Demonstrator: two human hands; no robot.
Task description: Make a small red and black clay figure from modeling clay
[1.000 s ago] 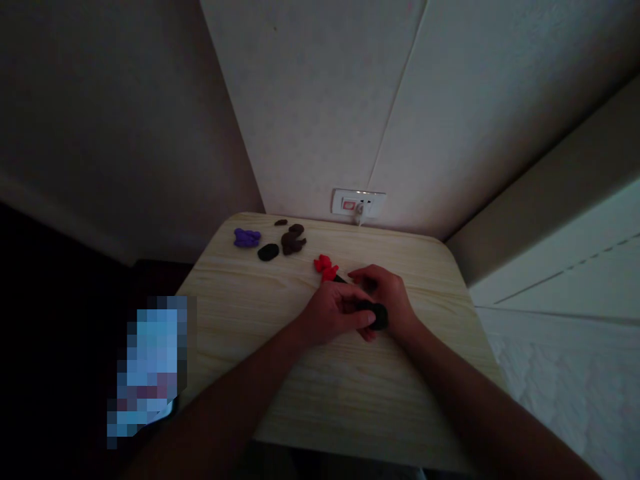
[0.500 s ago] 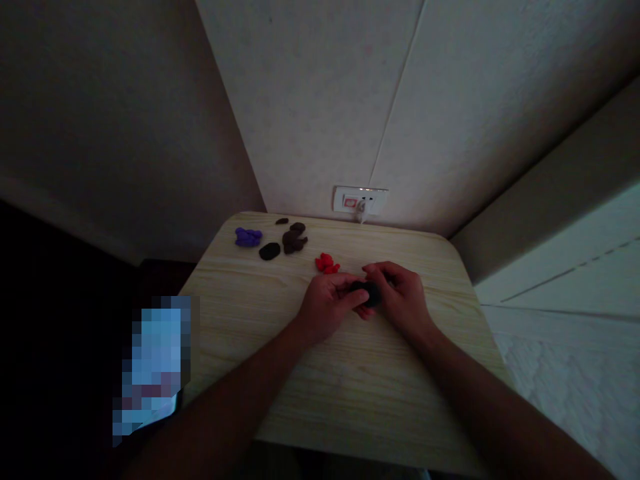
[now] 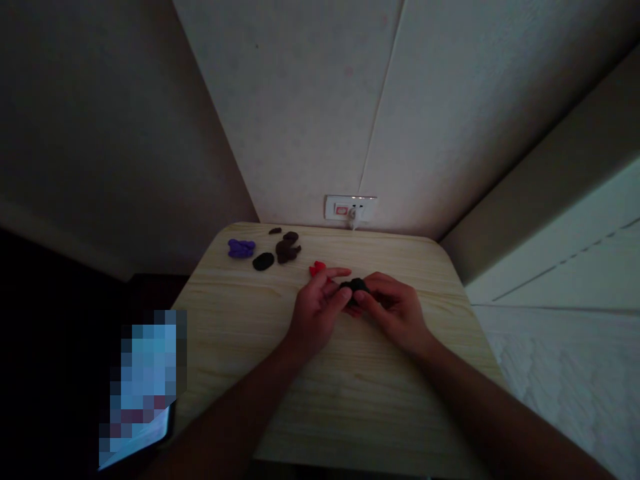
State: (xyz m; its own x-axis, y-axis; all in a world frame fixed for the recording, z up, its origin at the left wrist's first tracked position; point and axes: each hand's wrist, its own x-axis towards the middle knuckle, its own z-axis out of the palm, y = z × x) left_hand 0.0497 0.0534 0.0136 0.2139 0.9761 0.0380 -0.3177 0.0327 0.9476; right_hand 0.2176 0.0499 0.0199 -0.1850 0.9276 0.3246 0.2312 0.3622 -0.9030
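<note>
Both my hands pinch a lump of black modelling clay (image 3: pixel 357 287) above the middle of the table. My left hand (image 3: pixel 316 308) grips its left side between thumb and fingers, with the index finger stretched out past it. On the right side, the thumb and curled fingers of my right hand (image 3: pixel 397 308) press on the clay. Something red shows just below the lump; I cannot tell whether it is clay or fingertips. Behind my left hand sits a piece of red clay (image 3: pixel 317 268), partly hidden by the fingers.
On the wooden table (image 3: pixel 320 400), at the back left, lie purple clay (image 3: pixel 241 249), a flat black disc (image 3: pixel 263 261) and brown clay pieces (image 3: pixel 287 251). A wall socket (image 3: pixel 350 208) with a plug is behind the table. A lit, blurred screen (image 3: pixel 145 380) stands at the left.
My right thumb has come onto the near side of the black clay. My left index finger has stretched out, covering more of the red clay. The view has shifted slightly.
</note>
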